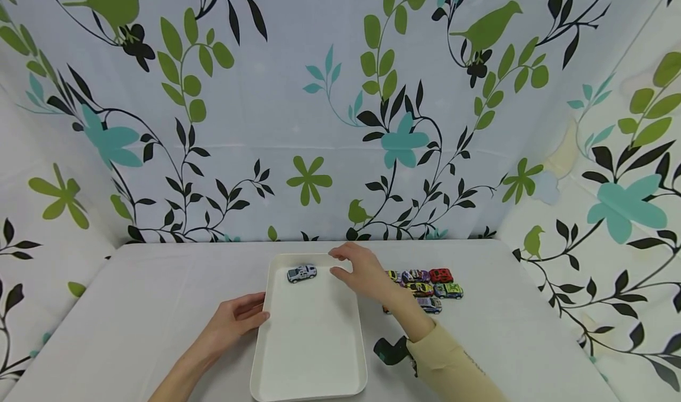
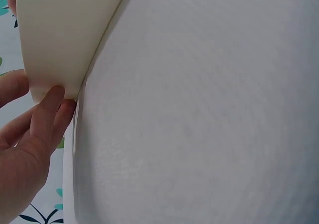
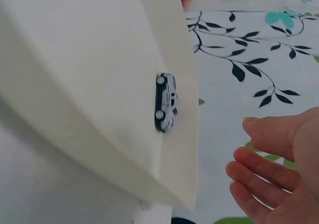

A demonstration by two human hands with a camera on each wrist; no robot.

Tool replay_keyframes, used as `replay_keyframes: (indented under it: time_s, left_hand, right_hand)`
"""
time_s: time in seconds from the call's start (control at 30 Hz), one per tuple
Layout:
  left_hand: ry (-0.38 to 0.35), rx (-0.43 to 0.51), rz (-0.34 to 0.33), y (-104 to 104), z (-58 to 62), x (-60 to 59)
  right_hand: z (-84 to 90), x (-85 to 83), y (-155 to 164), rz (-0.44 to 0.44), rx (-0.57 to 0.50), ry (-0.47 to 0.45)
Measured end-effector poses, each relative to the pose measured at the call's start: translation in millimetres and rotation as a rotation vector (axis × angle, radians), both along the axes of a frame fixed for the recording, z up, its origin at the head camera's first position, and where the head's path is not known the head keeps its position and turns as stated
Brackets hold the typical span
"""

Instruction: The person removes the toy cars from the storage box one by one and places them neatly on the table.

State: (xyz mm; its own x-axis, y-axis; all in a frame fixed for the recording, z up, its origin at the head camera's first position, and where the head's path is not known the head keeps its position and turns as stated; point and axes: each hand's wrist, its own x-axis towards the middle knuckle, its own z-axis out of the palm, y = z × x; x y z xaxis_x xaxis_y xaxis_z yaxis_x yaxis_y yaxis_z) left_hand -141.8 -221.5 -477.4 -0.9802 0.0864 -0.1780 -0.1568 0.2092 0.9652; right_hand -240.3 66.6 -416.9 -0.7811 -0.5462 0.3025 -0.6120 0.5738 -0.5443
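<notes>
A white tray [image 1: 311,355] lies lengthwise on the table [image 1: 133,295], and the left hand [image 1: 234,319] rests its relaxed fingers against the tray's left rim, seemingly to steady it; nothing is gripped. One silver car [image 1: 301,272] sits inside the tray near its far end, on its wheels. The right hand [image 1: 362,272] hovers over the tray's far right corner just beside that car, fingers loosely spread and empty, as the right wrist view also shows. Just right of the tray a cluster of cars [image 1: 425,284] waits in rows, close together and within easy reach; about seven show, though the forearm hides part of the group, so the count is uncertain. One tray, one car in it
</notes>
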Motion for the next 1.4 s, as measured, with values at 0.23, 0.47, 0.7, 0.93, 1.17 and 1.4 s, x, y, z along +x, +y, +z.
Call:
replay_keyframes:
  time_s: [0.23,0.47,0.7,0.93,1.17,1.4]
  left_hand:
    - [-0.003,0.006,0.004,1.1,-0.7,-0.3]
    - [0.004,-0.01,0.003,1.4,-0.8,1.3]
    - [0.006,-0.013,0.005,0.6,-1.8,2.1]
    - [0.003,-0.001,0.008,1.1,-2.3,2.3]
    - [0.012,0.001,0.01,1.2,-2.2,2.2]
    - [0.013,-0.004,0.009,0.8,-2.4,1.6]
  right_hand:
    - [-7.4,-8.0,-26.2,0.049,0.027,-0.083]
    - [-20.8,-14.9,-45.5,0.045,0.098,-0.142]
    - [-32.3,-17.4,-62.5,0.029,0.193,-0.126]
    - [-36.8,-17.4,-69.7,0.037,0.247,-0.121]
    - [-39.5,-17.9,-70.5,0.032,0.281,-0.102]
    - [-43.6,-19.5,-69.8,-0.011,0.251,-0.123]
